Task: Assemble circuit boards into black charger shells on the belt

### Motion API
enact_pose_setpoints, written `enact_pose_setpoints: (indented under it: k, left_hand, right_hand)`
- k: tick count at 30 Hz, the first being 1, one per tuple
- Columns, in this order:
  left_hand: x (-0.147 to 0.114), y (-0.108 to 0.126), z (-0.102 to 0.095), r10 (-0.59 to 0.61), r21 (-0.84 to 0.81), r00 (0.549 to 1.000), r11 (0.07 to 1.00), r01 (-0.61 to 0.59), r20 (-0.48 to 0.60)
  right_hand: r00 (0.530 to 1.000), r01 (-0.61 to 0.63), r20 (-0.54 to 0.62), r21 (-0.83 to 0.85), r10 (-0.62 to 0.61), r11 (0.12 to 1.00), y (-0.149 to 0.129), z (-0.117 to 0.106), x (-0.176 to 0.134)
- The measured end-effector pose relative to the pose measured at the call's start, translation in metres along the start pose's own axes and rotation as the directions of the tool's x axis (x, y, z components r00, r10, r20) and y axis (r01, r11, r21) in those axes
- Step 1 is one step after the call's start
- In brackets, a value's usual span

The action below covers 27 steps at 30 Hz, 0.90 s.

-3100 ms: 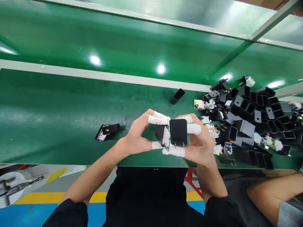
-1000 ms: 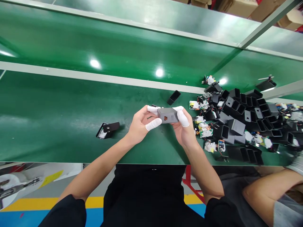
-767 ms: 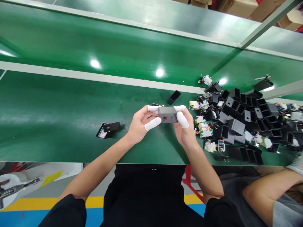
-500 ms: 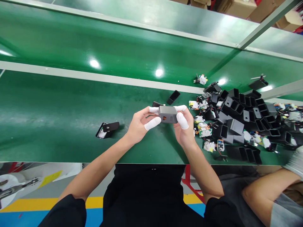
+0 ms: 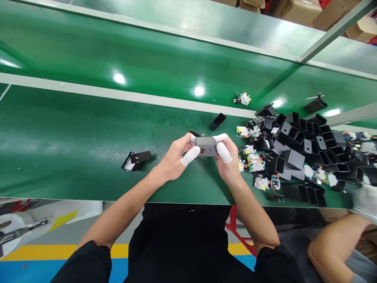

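A dark grey plastic charger housing (image 5: 209, 147) is held level between both hands, above the green bench top. A small orange part and printed marks show on its near face. My left hand (image 5: 176, 157) grips the left end, with white finger cots on the thumb and fingers. My right hand (image 5: 227, 159), in similar white finger cots, pinches the right end. Just behind the housing, a small black piece (image 5: 194, 133) lies partly hidden by my left fingers. A black cover (image 5: 217, 122) rests farther back on the bench.
To the left lies an opened black unit (image 5: 136, 160) with white inside. On the right is a heap of empty black housings (image 5: 294, 159) and circuit boards with white filler (image 5: 256, 163). A co-worker's gloved hand (image 5: 365, 202) is at the right edge. A metal bar (image 5: 132, 96) crosses behind.
The housing has tipped slightly and sits a little lower between my hands. A green wire seen by my left hand is no longer visible. The co-worker's gloved hand has shifted at the right.
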State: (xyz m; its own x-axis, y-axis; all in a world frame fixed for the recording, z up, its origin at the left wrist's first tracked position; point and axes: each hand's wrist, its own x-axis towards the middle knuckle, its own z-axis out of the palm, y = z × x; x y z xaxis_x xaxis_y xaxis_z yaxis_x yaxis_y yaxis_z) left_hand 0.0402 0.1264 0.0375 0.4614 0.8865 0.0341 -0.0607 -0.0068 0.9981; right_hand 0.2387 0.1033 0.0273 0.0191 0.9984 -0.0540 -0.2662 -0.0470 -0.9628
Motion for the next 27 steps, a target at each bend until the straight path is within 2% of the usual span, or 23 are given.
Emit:
enact_pose_setpoints:
  k: [3,5,8,10,14,20,27]
  left_hand:
    - [0.001,0.000,0.000,-0.011,-0.002,1.000,1.000,0.011,0.005]
    - [0.001,-0.002,0.000,-0.013,-0.028,1.000,1.000,0.013,-0.020]
    - [0.000,-0.005,0.001,0.009,-0.041,0.997,0.999,-0.012,-0.075]
    - [-0.001,-0.007,0.002,0.021,-0.036,0.995,0.999,-0.024,-0.093]
    - [-0.001,-0.008,0.005,0.046,-0.041,0.992,0.998,-0.051,-0.118]
    - [-0.001,-0.011,0.014,0.059,-0.175,0.990,0.981,-0.081,-0.127]
    - [-0.005,-0.013,0.007,0.032,-0.105,0.991,0.993,-0.046,-0.126]
  right_hand:
    - [0.999,0.023,0.036,-0.045,-0.021,0.999,-0.002,0.000,-0.001]
    - [0.995,0.078,0.073,-0.149,-0.068,0.986,-0.004,-0.001,-0.001]
    - [0.973,0.210,0.171,-0.377,-0.155,0.902,-0.010,-0.006,-0.001]
    - [0.958,0.257,0.237,-0.455,-0.163,0.852,-0.012,-0.010,0.000]
    - [0.956,0.200,0.277,-0.395,-0.091,0.896,-0.013,-0.012,0.003]
    - [0.972,0.153,0.211,-0.215,-0.107,0.965,0.000,-0.005,0.004]
    - [0.964,0.239,0.181,-0.270,-0.195,0.933,0.003,-0.014,0.007]
